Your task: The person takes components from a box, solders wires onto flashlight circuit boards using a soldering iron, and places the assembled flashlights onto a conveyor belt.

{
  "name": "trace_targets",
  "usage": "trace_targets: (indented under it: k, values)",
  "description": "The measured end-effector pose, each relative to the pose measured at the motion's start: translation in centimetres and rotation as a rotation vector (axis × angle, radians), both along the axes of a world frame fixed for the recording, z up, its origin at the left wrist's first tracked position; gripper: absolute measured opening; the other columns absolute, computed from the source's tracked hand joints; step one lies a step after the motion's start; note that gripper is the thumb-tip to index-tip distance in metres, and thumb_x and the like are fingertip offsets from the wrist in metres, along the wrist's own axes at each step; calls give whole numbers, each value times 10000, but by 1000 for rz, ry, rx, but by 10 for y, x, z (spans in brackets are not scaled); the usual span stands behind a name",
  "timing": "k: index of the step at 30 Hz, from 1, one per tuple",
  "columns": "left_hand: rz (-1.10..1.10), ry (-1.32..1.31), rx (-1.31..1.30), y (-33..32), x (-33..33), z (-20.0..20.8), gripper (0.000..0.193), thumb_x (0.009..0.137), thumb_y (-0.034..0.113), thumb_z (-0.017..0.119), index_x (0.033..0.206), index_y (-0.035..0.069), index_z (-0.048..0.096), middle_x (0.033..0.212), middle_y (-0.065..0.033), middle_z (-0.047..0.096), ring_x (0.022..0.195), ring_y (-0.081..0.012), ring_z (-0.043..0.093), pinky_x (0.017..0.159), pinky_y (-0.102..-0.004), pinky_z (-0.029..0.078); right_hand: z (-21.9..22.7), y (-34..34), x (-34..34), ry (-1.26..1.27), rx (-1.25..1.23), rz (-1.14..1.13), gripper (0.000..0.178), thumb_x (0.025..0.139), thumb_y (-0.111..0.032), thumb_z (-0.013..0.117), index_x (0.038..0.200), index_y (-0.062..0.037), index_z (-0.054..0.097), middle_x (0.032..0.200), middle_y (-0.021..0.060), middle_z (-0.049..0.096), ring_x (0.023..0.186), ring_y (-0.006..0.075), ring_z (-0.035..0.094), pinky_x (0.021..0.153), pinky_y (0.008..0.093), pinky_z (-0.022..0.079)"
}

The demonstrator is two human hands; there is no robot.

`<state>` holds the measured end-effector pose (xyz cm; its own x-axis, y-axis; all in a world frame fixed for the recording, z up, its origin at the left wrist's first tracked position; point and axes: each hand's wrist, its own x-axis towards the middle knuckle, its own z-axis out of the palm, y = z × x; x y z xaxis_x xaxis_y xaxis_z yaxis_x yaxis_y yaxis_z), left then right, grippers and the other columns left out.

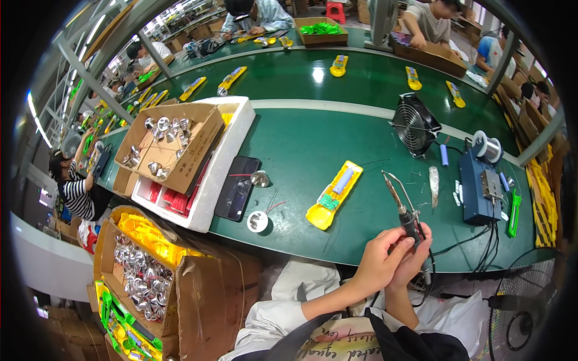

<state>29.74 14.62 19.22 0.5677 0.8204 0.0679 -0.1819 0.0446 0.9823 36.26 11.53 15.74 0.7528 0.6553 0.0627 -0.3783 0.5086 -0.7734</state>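
Over the front edge of the table, my right hand is wrapped round the dark handle of a soldering iron, whose metal tip and thin side tube point up and away. My left hand meets it there, fingers closed against the same handle; some fingertips are hidden. To the left of the iron's tip lies an open yellow plastic housing on the green table. It holds a small green circuit board and a purple cylindrical battery. Thin dark wires stick out near it.
A blue soldering station with a solder spool and a black fan stand right. Left are a phone, a white foam box and a cardboard box of reflectors. Beyond, a green belt carries yellow housings; people sit behind.
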Motion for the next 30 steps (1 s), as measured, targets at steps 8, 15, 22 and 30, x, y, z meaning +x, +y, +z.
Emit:
trace_targets:
  k: [8, 15, 22, 30]
  values:
    - [207, 362, 401, 16, -83, 14, 105, 738, 64, 600, 838, 48, 629, 731, -66, 605, 678, -173, 550, 610, -262, 434, 5, 28, 3, -148, 49, -236, 564, 861, -498, 330, 998, 29, 480, 909, 100, 503, 866, 179, 497, 819, 305, 398]
    - [724, 739, 523, 86, -180, 17, 76, 717, 99, 623, 744, 29, 630, 670, -91, 601, 609, -195, 555, 559, -283, 420, 19, 37, 53, -149, -24, 15, 699, 825, -561, 322, 1102, 72, 429, 877, 154, 557, 646, 182, 530, 609, 284, 440]
    - [494, 959, 338, 130, -173, -3, 145, 742, 142, 593, 751, -2, 605, 669, -94, 589, 609, -178, 546, 569, -274, 421, 33, 48, 114, -316, -74, 244, 563, 724, -258, 665, 1109, 61, 406, 952, 113, 517, 756, 161, 504, 696, 274, 419]
    - [439, 996, 464, 131, -164, -7, 83, 741, 66, 569, 760, -15, 563, 729, -99, 580, 698, -197, 539, 656, -297, 411, 17, 39, 78, -160, -34, 283, 463, 747, -92, 623, 1136, -15, 383, 1039, 75, 475, 846, 165, 489, 735, 291, 398]
